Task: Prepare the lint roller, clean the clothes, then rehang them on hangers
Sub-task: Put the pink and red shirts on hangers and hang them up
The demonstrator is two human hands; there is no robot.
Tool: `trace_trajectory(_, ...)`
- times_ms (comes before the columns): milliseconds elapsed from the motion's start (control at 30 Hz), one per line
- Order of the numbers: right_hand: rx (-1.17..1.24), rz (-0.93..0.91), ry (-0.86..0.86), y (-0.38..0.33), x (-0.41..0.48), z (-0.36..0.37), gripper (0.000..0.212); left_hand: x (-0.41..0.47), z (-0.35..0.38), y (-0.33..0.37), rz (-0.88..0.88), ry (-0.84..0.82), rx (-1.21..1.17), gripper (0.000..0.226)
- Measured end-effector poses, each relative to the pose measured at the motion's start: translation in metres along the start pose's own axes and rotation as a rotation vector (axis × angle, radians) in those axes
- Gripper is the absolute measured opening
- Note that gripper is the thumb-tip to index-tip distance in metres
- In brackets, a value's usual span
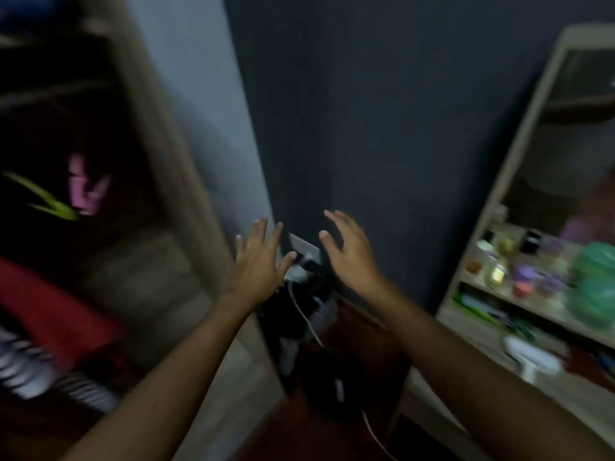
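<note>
Both hands empty in front of the dark wall, cleaning not yet visible.

In the head view, my left hand and right hand are raised with fingers spread, grasping nothing. I see no lint roller; clothes lie blurred in the open wardrobe at left, so I judge most work remains. Room is narrow: the wardrobe edge is at left, the shelf unit at right, and the cable is just below my hands.

Head-worn view, facing forward-down, close over forearms
</note>
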State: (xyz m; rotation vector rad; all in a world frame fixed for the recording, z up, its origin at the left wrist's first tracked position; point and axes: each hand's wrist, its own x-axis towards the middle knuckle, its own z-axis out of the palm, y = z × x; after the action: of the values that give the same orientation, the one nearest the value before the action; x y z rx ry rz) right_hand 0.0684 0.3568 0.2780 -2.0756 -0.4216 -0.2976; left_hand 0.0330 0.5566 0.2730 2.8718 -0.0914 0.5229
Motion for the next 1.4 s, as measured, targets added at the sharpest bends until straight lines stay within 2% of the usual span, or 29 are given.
trace_trajectory(100, 0.0, -0.262, -0.006, -0.111, 0.047, 0.029, 0.043, -0.003, -0.129, -0.064, 0.02, 0.277, 0.089, 0.064)
trace_trajectory(200, 0.03, -0.462, -0.017, -0.215, 0.078, 0.048, 0.041, -0.013, -0.244, -0.106, 0.037, 0.477, 0.226, 0.066)
trace_trajectory(300, 0.083, -0.634, -0.006, -0.309, 0.098, 0.067, 0.04, -0.027, -0.337, -0.132, 0.047, 0.614, 0.354, 0.066)
trace_trajectory(400, 0.135, -0.802, 0.038, -0.389, 0.11, 0.082, 0.038, -0.04, -0.399, -0.153, 0.064, 0.713, 0.47, 0.064)
trace_trajectory(633, 0.002, -0.981, -0.11, -0.498, 0.136, 0.114, 0.048, -0.046, -0.467, -0.213, -0.139, 0.638, 0.648, 0.075)
trace_trajectory(733, -0.14, -1.016, -0.207, -0.515, 0.154, 0.123, 0.058, -0.038, -0.484, -0.236, -0.318, 0.491, 0.65, 0.079)
trace_trajectory(900, -0.372, -0.994, -0.39, -0.529, 0.192, 0.144, 0.078, -0.026, -0.506, -0.265, -0.535, 0.204, 0.69, 0.1)
trace_trajectory(967, -0.382, -0.987, -0.422, -0.533, 0.202, 0.153, 0.081, -0.021, -0.513, -0.274, -0.57, 0.171, 0.619, 0.102)
trace_trajectory(1100, -0.407, -1.023, -0.43, -0.542, 0.206, 0.172, 0.088, -0.009, -0.524, -0.283, -0.476, 0.211, 0.555, 0.07)
trace_trajectory(1200, -0.446, -1.021, -0.409, -0.55, 0.206, 0.186, 0.093, -0.003, -0.53, -0.286, -0.439, 0.317, 0.582, 0.039)
trace_trajectory(1300, -0.515, -0.999, -0.349, -0.558, 0.208, 0.195, 0.097, 0.002, -0.539, -0.282, -0.479, 0.387, 0.64, 0.034)
trace_trajectory(1400, -0.626, -0.967, -0.345, -0.567, 0.212, 0.204, 0.093, 0.004, -0.543, -0.284, -0.522, 0.303, 0.541, 0.042)
